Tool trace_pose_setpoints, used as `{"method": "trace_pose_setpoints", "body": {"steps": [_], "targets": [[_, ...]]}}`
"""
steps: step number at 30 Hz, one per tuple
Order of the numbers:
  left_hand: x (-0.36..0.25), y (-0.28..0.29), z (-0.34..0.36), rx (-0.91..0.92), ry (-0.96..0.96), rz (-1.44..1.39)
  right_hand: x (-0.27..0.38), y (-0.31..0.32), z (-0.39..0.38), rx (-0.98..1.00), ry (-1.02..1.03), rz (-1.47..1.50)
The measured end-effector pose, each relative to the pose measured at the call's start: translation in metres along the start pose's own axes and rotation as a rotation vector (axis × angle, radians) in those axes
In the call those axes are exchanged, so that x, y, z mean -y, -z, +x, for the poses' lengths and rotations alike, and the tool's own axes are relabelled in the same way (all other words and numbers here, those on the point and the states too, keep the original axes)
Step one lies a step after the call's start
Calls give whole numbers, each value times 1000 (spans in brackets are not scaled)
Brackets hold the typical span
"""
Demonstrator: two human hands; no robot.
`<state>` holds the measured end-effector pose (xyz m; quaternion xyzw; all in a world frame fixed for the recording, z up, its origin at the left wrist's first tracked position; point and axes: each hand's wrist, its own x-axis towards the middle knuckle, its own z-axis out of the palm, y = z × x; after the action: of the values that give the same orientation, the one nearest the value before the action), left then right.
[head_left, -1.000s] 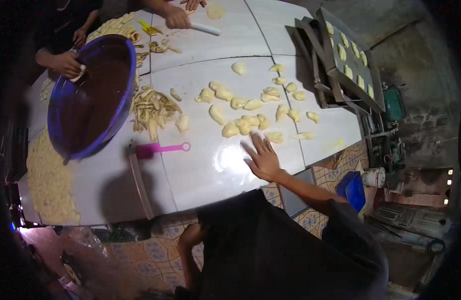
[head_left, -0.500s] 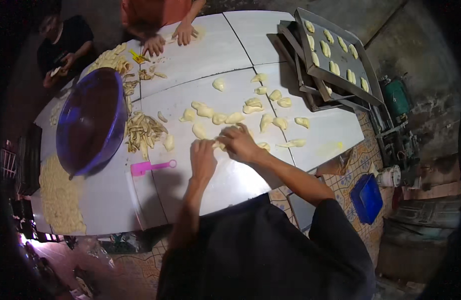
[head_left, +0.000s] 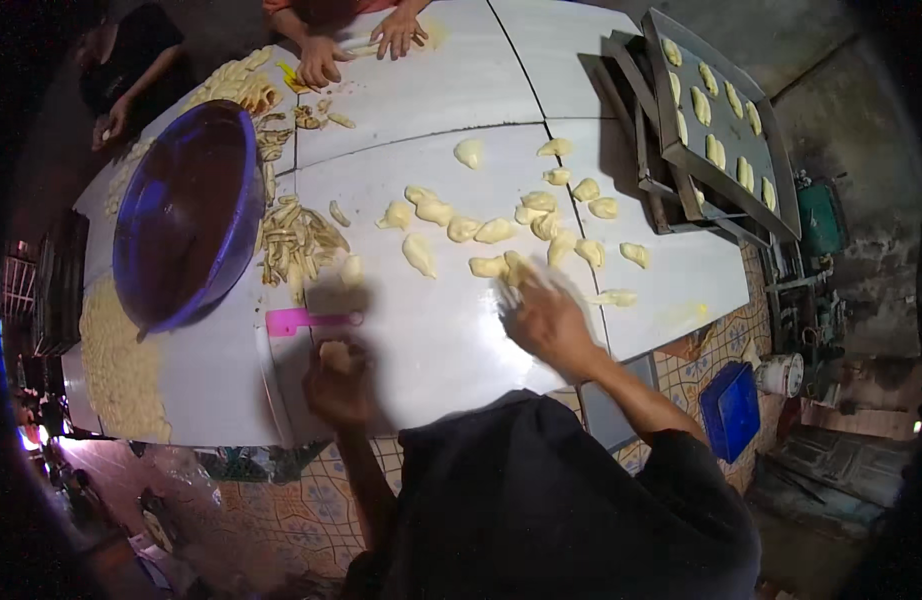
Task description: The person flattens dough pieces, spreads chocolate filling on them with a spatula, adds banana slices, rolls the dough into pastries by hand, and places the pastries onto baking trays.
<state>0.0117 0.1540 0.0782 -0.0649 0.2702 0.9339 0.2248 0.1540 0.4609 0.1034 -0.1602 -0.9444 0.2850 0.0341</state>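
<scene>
- Two bare hands: left hand (head_left: pixel 336 388) curled round a pale lump (head_left: pixel 335 353) (bit blurry tbh)
- right hand (head_left: pixel 554 328) loosely spread, can't tell if it's touching
- smooth, plump dough pieces (head_left: pixel 489 267) at its 11 o'clock
- flat pink scraper (head_left: pixel 285 321) at the left's 11 o'clock

One wide fisheye view looks steeply down and forward from the person's head, over the dark shirt (head_left: pixel 571 500), with the left hand (head_left: pixel 337 390) and right hand (head_left: pixel 556 328) at close range and most of the white table (head_left: pixel 421 340) beyond, reaching out to the tiled floor (head_left: pixel 301 505) and grey wall (head_left: pixel 866 130).
</scene>
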Motion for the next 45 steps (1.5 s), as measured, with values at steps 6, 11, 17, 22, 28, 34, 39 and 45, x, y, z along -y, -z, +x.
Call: {"method": "trace_pose_setpoints", "body": {"steps": [6,11,17,22,28,34,39,45], "targets": [[4,41,3,-236,-137,684,50,-109,25,33,207,-181],[-9,41,-5,-17,-41,151,48,-136,-32,277,803,-82],[15,40,-25,-144,-425,431,21,-92,1,-24,274,-281],[53,-13,-29,-150,-376,243,67,-82,-31,589,222,569],[123,-40,-58,-85,-30,153,67,-89,-35,100,-18,977],[101,-18,-47,220,-329,1046,37,-76,-41,-27,41,873],[108,-10,-30,287,-505,1705,31,-88,-31,-149,91,385],[95,-18,-47,451,-544,1708,13,-73,-50,-141,511,-75]]}}
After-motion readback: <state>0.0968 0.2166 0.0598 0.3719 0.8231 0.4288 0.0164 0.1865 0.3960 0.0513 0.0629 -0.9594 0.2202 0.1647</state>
